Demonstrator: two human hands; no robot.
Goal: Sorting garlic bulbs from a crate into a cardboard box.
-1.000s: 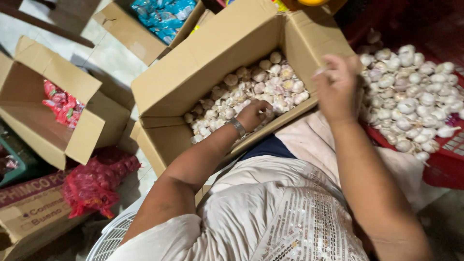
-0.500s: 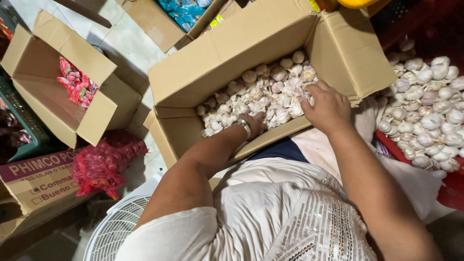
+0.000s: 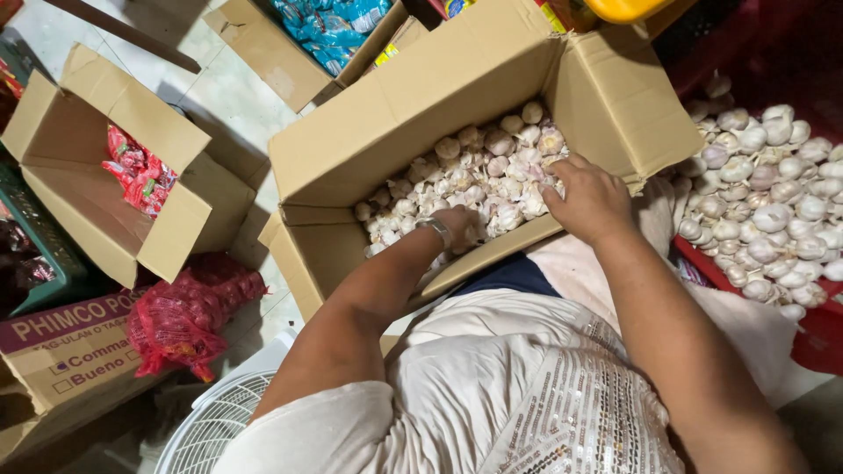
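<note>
Both hands in the big box (image 3: 439, 114), which sits tilted on the person's lap, flaps open. Box is filled w/ garlic (image 3: 492, 171), loose whole bulbs, white-pinkish.

Left hand (image 3: 458, 226) at near-left part of the pile, wrist w/ a metal bracelet (image 3: 436, 230) over the box's front edge. Fingers curled down into the bulbs; can't tell if it's gripping one, fingertips hidden.

Right hand (image 3: 593, 200) at the right side of the pile, back of hand up, fingers bent and close together, tips touching bulbs near the right flap. Whether it pinches a bulb: can't tell.

Around:
- red crate (image 3: 821, 338) on the right, just beside the box, heaped w/ more garlic bulbs (image 3: 773, 202).
- 2nd open box (image 3: 97, 193) to the left, well apart, w/ red packets (image 3: 140, 175) inside.
- red mesh bag (image 3: 189, 316) on the floor below that box, near the person's left elbow.
- 3rd box (image 3: 272, 53) top centre, holding blue packets (image 3: 334, 26).
- white fan grille (image 3: 215, 426) bottom left, just beside the left arm.
- flat printed carton (image 3: 61, 351) far left, bottom.
- yellow thing (image 3: 628, 9) at top edge, mostly cut off.

Person wears a white sequinned top (image 3: 527, 395).
</note>
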